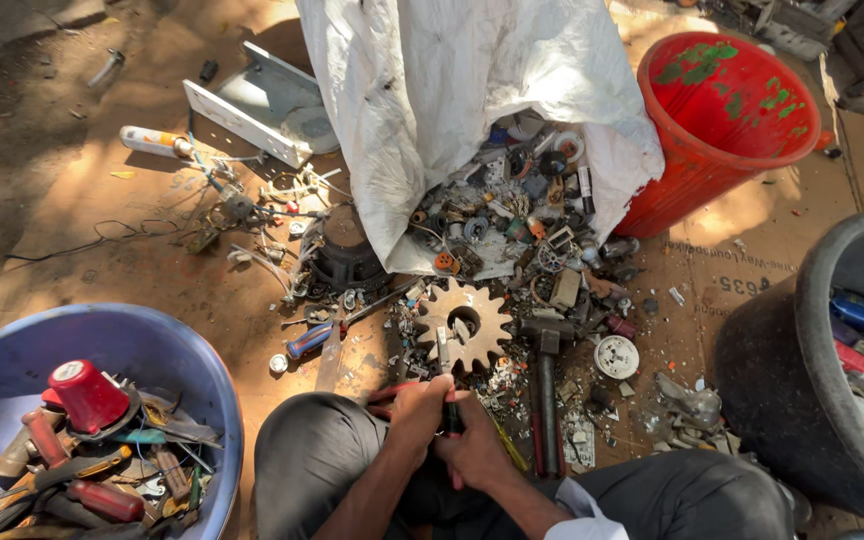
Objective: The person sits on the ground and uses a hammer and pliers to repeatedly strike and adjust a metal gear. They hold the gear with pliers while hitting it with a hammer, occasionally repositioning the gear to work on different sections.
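Note:
My left hand [419, 408] and my right hand [472, 450] are clasped together over my lap, both gripping a small dark tool or metal part [449, 412] with red handles [384, 392] showing to the left. Just beyond the hands lies a large rusty gear wheel [464, 322] on the ground. A hammer [548, 395] lies to the right of the hands, head away from me.
A white sack [432, 90] spills small scrap parts [512, 230]. A red bucket [722, 120] lies tipped at right, a black tub [802, 380] at far right, a blue basin [12, 360] of tools at lower left, and a blue-handled screwdriver [309, 340] is nearby.

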